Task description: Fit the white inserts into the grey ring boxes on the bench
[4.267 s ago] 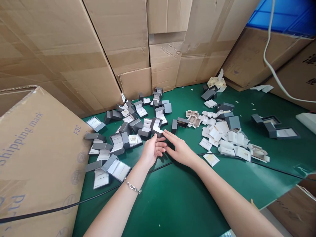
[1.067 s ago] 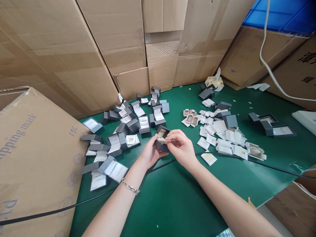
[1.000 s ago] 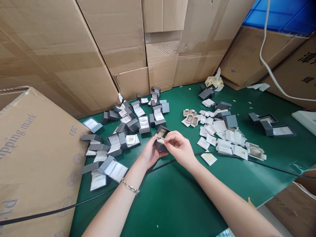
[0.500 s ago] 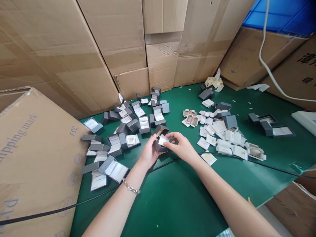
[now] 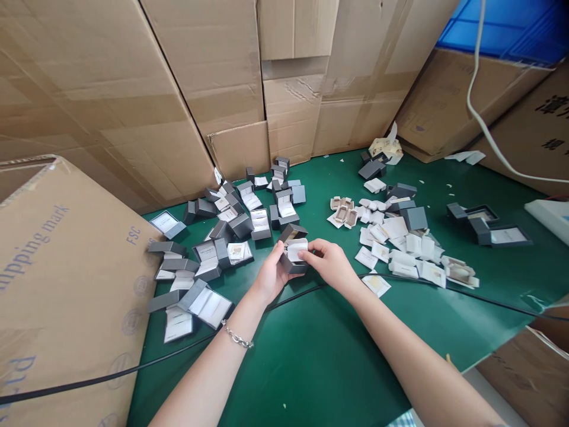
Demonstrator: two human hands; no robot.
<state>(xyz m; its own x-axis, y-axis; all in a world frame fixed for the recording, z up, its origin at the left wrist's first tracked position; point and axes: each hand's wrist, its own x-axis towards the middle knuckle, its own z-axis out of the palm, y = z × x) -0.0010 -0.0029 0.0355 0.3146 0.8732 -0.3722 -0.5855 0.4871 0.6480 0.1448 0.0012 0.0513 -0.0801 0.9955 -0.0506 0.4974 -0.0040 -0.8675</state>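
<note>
My left hand (image 5: 271,276) is closed around a small dark grey jewellery box (image 5: 294,268), which is tilted with its lid open. Inside the box's mouth sits a white insert (image 5: 296,249). My right hand (image 5: 326,261) pinches the right edge of this insert between thumb and fingers. Left of my hands lie several open grey boxes (image 5: 208,261) with pale linings. To the right is a heap of white inserts and cards (image 5: 395,237), with a few grey boxes (image 5: 415,218) among them.
Cardboard cartons (image 5: 178,77) wall off the back, and another carton (image 5: 71,284) stands at the left. A black cable (image 5: 178,353) crosses the green tabletop (image 5: 306,367). Two open boxes (image 5: 498,234) lie far right. A white cord (image 5: 489,139) hangs at the upper right.
The white insert has turned flatter and now shows more of its face in the box's mouth. My right hand has shifted slightly right, with its fingers drawn closer together.
</note>
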